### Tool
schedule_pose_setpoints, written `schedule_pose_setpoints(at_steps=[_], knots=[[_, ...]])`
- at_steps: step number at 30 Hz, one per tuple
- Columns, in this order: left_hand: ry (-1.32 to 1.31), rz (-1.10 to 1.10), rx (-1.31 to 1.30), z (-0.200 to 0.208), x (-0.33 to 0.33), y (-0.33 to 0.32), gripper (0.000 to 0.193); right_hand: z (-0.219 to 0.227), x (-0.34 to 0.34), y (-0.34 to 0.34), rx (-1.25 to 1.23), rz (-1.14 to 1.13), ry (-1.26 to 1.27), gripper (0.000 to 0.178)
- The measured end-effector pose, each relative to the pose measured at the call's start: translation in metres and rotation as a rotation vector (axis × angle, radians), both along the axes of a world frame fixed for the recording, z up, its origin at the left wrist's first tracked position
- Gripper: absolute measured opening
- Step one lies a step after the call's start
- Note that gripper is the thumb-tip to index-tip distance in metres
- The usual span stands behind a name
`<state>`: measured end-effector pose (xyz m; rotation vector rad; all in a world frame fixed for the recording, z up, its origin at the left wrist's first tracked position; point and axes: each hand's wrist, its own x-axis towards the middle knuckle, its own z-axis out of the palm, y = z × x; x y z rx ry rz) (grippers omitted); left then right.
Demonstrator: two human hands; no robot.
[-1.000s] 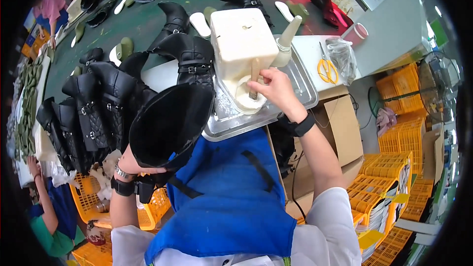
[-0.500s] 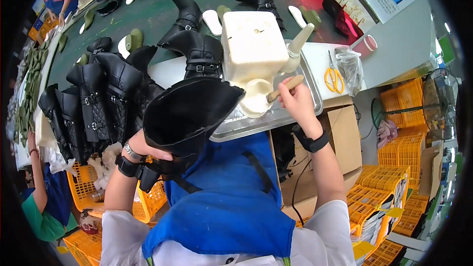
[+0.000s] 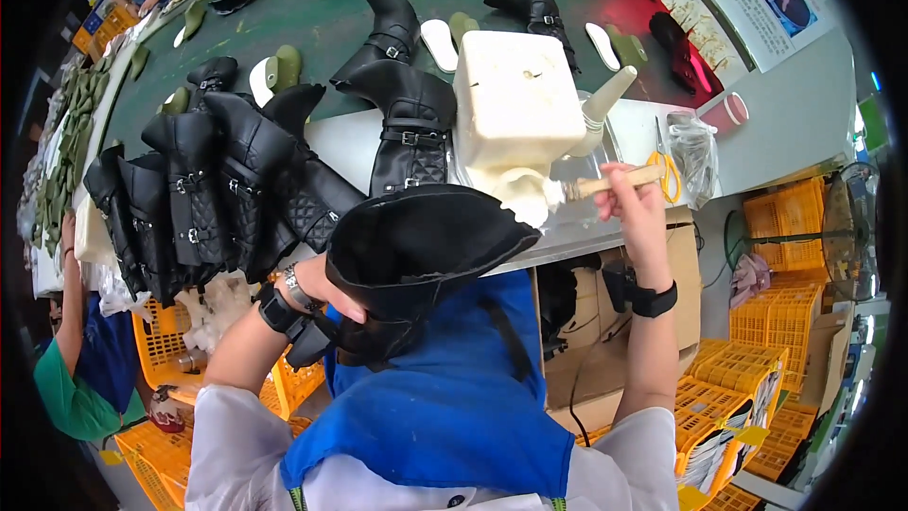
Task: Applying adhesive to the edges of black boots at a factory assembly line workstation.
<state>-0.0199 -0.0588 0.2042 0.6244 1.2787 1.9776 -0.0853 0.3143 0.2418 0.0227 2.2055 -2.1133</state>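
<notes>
Left grip [image 3: 331,289]: clasped around the side of a black boot upper [image 3: 426,251], open end facing up, above the blue apron [image 3: 435,426]. Right grip [image 3: 629,199]: thumb and fingers pinching the wooden handle of a brush [image 3: 615,183], bristles pointing left at the right edge of a white cup [image 3: 523,197]; contact there, cannot tell.

Just behind the cup: white block-shaped container [image 3: 518,99], with pale tapered bottle [image 3: 605,99] to its right, both over a tray [image 3: 579,224]. Left of the container: black buckled boot [image 3: 410,137], quilted below the straps. Farther left: cluster of similar black boots [image 3: 194,189]. To the right, on the white table [image 3: 637,128]: yellow-handled scissors [image 3: 671,180], clear plastic bag [image 3: 697,156]. Beyond: green belt [image 3: 246,43], bearing boots, white and olive pieces. Lower right: cardboard box [image 3: 591,360], yellow crates [image 3: 733,378].
</notes>
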Motion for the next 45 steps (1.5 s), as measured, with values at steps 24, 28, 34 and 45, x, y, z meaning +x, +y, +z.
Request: schedule_pose_setpoints(at_steps=[24,28,34,45], knots=[[0.172,0.048,-0.248,0.023,0.012,-0.010,0.084,0.055,0.027,-0.057,0.280,0.327,0.570,0.009],[0.507,0.033,-0.409,0.057,0.004,0.001,0.086,0.067,0.023,-0.068,0.384,0.297,0.608,0.008],[0.715,0.247,-0.564,0.070,0.015,0.018,0.070,0.065,0.012,-0.088,0.306,0.199,0.683,0.008],[1.240,0.740,-0.892,0.065,0.027,0.038,0.056,0.075,-0.009,-0.099,0.537,0.245,0.605,0.020]])
